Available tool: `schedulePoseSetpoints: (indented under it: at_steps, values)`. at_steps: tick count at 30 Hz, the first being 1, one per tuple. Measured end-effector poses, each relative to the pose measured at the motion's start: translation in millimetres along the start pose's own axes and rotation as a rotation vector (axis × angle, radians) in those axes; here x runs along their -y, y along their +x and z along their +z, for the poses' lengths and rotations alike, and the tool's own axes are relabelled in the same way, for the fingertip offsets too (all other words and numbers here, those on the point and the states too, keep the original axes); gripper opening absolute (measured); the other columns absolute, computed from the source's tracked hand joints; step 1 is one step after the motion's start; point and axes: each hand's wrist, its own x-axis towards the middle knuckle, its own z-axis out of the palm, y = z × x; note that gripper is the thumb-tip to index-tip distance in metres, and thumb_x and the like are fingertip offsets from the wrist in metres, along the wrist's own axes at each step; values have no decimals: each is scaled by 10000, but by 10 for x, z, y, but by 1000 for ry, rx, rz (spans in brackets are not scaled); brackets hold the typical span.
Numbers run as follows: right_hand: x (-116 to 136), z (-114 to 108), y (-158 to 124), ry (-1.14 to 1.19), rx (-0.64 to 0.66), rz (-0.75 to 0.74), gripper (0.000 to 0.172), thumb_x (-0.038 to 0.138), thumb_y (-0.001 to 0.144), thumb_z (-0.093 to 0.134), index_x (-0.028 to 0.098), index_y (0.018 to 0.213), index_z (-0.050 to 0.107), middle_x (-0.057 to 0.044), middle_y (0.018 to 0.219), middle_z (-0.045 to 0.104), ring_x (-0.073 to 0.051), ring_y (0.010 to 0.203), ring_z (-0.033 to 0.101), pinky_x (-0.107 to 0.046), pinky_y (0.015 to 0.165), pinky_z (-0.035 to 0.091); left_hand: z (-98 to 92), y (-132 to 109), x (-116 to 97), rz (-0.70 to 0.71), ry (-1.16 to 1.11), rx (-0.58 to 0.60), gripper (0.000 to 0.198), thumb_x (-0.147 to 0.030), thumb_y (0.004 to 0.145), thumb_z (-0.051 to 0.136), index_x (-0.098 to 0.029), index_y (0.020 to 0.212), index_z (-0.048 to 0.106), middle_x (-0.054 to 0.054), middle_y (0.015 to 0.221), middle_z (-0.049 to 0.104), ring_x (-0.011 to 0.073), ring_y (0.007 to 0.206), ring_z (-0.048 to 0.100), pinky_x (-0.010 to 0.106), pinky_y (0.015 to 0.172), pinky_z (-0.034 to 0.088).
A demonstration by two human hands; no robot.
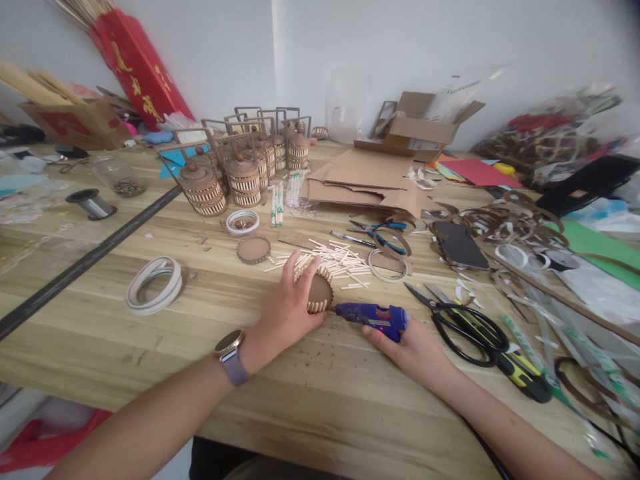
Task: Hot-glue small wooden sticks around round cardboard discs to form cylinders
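My left hand (290,297), with a watch on its wrist, grips a small round cardboard base (320,291) edged with short upright wooden sticks. Its fingers curve over the rim, hiding the left side. In my right hand (413,347) is a blue hot glue gun (375,319), its nozzle pointing left at the near right edge of the base. Just beyond lies a loose pile of short wooden sticks (343,260). A second round cardboard disc (253,249) with a corrugated rim rests flat to the left of the pile.
Several stick-walled lanterns with handles (245,177) stand at the back. A tape roll (154,285) lies left. To the right are black scissors (465,327), a yellow utility knife (525,377), a phone (460,244) and tangled brown strips (505,220). Cardboard sheets (365,173) lie behind the pile.
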Motion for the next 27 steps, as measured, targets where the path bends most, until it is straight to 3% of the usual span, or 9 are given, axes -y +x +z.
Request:
schedulePoseSetpoints:
  at_steps: [6,10,13,17,19,21,24,27]
  values:
    - [-35,38,-2,38,-46,9,362,462,817,567,208,994,755,-86,955,792,-296,873,720,-404,791,573,-6,10,8,8,-11,1,1015,-166,681,796,-316,1502,219,152,1571,153,426,1426,319,556,1031,485]
    - [-88,-52,0,136,-67,139,444,601,822,572,188,839,736,-69,714,723,-205,607,624,-312,559,519,-22,18,1,-3,-6,20,1040,-161,673,809,-314,1507,206,161,1570,151,428,1409,346,548,1007,505]
    - [-76,-194,-36,346,175,264,580,725,800,572,165,766,721,-25,604,613,-129,515,515,-233,455,422,-14,16,8,-5,5,16,1056,-172,665,825,-329,1503,201,162,1566,162,435,1393,368,551,968,529]
    - [24,-329,-97,464,505,369,699,819,713,588,149,852,732,-38,673,641,-134,573,565,-230,508,467,8,16,32,13,7,3,1059,-179,659,838,-333,1498,210,159,1569,161,433,1392,369,564,978,523]
    - [62,-335,-106,393,614,354,746,858,735,501,151,801,728,-43,643,647,-145,554,581,-251,529,490,11,18,39,19,7,1,1062,-167,660,831,-333,1502,205,158,1569,159,430,1397,364,565,984,522]
    - [63,-313,-97,227,615,259,769,854,803,376,169,694,709,-49,595,642,-158,533,584,-263,533,487,6,21,41,23,5,1,1068,-167,658,832,-332,1505,202,156,1567,160,428,1402,357,556,983,526]
    - [27,-289,-55,-162,452,125,676,739,888,361,213,565,637,-51,550,631,-171,493,558,-274,499,424,-6,21,37,23,3,11,1063,-170,658,833,-318,1506,209,159,1562,165,427,1409,346,543,995,523]
    - [88,-345,6,-450,308,107,520,589,891,483,226,538,601,-66,551,642,-193,476,561,-294,489,381,-15,19,34,15,17,19,1047,-190,665,834,-311,1503,219,161,1562,169,433,1411,339,555,1005,511]
